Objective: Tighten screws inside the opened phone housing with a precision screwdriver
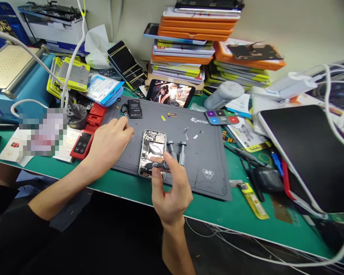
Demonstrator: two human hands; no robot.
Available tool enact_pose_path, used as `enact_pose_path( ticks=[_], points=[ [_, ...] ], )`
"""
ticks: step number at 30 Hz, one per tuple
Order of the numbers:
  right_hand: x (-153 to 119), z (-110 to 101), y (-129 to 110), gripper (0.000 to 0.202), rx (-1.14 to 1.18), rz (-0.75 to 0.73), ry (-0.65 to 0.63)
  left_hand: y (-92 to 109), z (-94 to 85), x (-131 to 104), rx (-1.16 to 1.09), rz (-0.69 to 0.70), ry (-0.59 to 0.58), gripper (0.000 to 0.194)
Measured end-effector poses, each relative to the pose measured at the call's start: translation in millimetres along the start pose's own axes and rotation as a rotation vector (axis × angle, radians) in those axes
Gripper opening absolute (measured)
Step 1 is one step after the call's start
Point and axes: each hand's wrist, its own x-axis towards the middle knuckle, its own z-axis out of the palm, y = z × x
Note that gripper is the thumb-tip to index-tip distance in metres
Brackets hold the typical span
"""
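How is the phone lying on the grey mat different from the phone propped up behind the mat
The opened phone lies flat on the grey mat with its back off and inner parts bare; the propped phone leans tilted behind the mat, whole. The opened phone shows no picture, while the propped phone's screen is lit with video. The right hand holds a screwdriver over the opened phone; no hand touches the propped phone. Both are slim rectangular handsets.

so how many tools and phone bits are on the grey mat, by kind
opened phones with bare insides: 1
grey metal screwdrivers: 3, one in the right hand's fingers, two lying beside it
black rectangular batteries: 1
left hand rests on the grey mat
total: 5
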Motion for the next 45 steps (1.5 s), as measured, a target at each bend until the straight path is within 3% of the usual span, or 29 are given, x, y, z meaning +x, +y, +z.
enact_pose_path(
  ticks=[3,10,14,22,26,28,29,31,33,38,40,43,45],
  points=[
    [-1,-1,0,0.067,0.018,0.008,0.008,-1,4.9,4,0.011,0.024,-0.016,0.012],
    [-1,-3,0,0.064,0.047,0.018,-0.007,2,14.2,4,0.015,0.120,0.073,0.022],
    [-2,-4,0,0.067,0.062,0.037,-0.013,-1,13.3,-1,-0.070,0.075,0.038,0.013],
    [-3,-3,1,0.072,0.075,0.049,-0.024,-13,-3.3,-30,-0.481,-0.030,-0.060,0.008],
    [-3,-4,0,0.071,0.084,0.059,-0.025,-14,-5.4,-37,-0.544,-0.039,-0.016,0.013],
    [-3,-3,0,0.069,0.085,0.062,-0.024,-14,-2.0,-38,-0.532,-0.056,0.001,0.007],
    [-2,-2,0,0.068,0.087,0.061,-0.025,-14,0.5,-38,-0.511,-0.052,-0.002,0.011],
    [-2,-2,0,0.067,0.089,0.058,-0.027,-14,5.6,-38,-0.468,-0.058,0.021,0.048],
    [-2,-2,1,0.066,0.086,0.058,-0.025,-15,9.3,-38,-0.423,-0.036,0.049,0.057],
    [-3,-3,-1,0.071,0.075,0.047,-0.011,-8,6.5,-38,-0.411,0.014,0.059,0.022],
    [-5,-3,-2,0.077,0.088,0.097,0.076,1,2.5,-38,-0.562,-0.022,0.066,0.003],
    [-5,-2,-4,0.077,0.152,0.183,0.358,21,-0.8,-39,-0.753,-0.047,0.089,0.001],
    [-4,-2,-5,0.078,0.161,0.223,0.454,34,0.4,-41,-0.741,-0.025,0.118,0.002]
  ],
)
